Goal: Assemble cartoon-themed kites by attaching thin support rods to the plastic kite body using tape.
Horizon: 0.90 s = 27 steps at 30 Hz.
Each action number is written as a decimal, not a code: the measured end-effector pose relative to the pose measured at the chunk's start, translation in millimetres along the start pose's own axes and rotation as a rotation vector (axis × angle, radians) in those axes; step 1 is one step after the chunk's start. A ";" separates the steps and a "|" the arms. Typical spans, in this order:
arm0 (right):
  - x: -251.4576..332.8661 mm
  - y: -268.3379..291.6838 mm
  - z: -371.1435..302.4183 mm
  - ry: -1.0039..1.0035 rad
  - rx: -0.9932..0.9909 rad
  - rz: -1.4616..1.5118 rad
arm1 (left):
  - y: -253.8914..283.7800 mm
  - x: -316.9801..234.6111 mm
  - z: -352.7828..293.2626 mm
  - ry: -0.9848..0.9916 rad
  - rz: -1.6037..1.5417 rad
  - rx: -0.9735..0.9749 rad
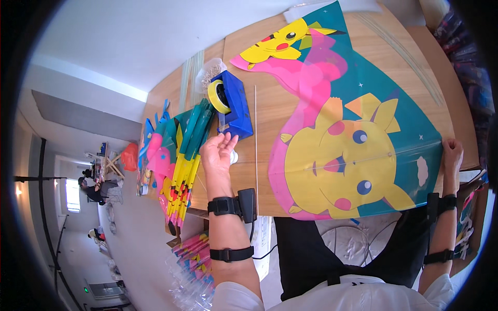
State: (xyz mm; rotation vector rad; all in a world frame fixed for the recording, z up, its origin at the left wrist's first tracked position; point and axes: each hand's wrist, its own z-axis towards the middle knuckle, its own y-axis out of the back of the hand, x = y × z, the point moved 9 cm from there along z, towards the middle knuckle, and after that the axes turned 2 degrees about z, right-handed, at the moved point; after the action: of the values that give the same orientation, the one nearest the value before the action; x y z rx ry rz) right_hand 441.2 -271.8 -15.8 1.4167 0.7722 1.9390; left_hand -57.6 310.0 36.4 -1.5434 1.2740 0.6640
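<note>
A large printed kite sail [340,150], teal and pink with yellow cartoon figures, is spread over the table in front of me. My right hand [453,154] pinches its right edge. At the left, my left hand [218,150] has its palm turned up and its fingertips bunched at the front end of a blue tape dispenser [239,106]. Whatever lies between those fingers is too small to make out. A yellow-rimmed tape roll [218,97] sits in the dispenser. Between dispenser and sail lies a thin white rod [256,140]. A small white round item [234,156] shows beside the left hand.
Folded, rolled kite sails [185,166] lie along the table's left side. Behind them are a tub of small pieces [208,72] and pale thin rods [191,78]. More rods [407,52] lie far right. Wrapped packs [193,264] are below, left. People work in the distance.
</note>
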 end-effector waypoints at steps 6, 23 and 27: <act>3.3 -1.2 -3.2 0.003 -0.003 0.043 | -1.9 25.0 -7.1 0.270 -0.057 -0.024; 4.4 5.5 -0.7 0.053 -0.015 0.014 | -98.6 73.3 -109.3 0.061 1.016 0.858; 6.8 1.4 0.9 0.026 0.055 -0.035 | -94.1 95.8 -115.0 0.080 1.134 0.938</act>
State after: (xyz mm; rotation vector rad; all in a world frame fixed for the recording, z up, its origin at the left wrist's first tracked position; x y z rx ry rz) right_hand 440.2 -267.5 -10.4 1.4037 0.8632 1.9258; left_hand 39.7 162.7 27.0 0.0038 2.0842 0.5137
